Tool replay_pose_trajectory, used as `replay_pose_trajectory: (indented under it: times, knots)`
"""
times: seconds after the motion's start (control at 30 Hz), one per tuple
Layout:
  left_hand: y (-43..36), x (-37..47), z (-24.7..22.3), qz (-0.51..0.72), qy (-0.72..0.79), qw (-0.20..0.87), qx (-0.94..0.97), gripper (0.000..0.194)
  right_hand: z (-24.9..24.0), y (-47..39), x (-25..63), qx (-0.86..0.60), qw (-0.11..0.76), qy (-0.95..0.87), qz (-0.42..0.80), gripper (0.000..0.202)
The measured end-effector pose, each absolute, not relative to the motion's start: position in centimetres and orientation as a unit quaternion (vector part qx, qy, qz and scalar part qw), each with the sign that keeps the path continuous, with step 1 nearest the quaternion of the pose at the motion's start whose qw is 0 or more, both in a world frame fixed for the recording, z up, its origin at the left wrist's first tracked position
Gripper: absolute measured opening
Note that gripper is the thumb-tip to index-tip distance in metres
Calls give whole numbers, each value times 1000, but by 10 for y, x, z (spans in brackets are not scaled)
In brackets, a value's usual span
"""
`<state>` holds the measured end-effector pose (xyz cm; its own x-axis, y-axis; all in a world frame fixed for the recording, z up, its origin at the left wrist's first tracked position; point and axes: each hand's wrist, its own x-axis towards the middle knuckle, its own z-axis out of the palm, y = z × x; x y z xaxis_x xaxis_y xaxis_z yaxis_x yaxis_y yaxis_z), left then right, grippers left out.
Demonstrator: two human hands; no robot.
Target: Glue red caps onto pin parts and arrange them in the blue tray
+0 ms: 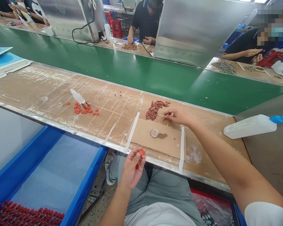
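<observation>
My left hand (133, 168) is at the table's front edge, its fingers closed on a small red disc (141, 152); more red shows lower between the fingers. My right hand (175, 116) reaches over the table with its fingertips at a small red and black piece (164, 119), beside a pile of such pieces (155, 109). A small clear round cup (154, 133) stands on a taped cardboard sheet (141, 131) between my hands, with a dark wet spot next to it. Several loose red discs (77, 110) lie on the left around a white nozzle-shaped object (77, 96).
A white bottle with a blue tip (252, 126) lies at the right by a metal panel. Behind the table runs a green belt (122, 70); people work beyond it. A blue bin (49, 175) holding red pieces is at the lower left. Blue-white boards (7, 61) are stacked far left.
</observation>
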<state>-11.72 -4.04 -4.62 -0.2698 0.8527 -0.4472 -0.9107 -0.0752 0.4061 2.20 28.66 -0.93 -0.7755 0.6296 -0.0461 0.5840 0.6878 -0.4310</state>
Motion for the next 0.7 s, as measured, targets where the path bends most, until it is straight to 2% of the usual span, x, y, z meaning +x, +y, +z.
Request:
replay_pose_trajectory:
  times: [0.17,0.43,0.53,0.7]
  knots:
    - [-40,-117,-46,730,320,602,-47,29,-14,287,21,-251,10,-940,230,27]
    - [-40,-119,-46,732,313,603,-48,31,-14,282,13,-312,-36,-926,210,27]
    - [-38,-118,-43,737,304,602,-44,28,-14,280,15,-336,-19,-917,214,25]
    - [-36,-116,-41,738,286,610,-40,25,-19,267,27,-388,71,-891,224,33]
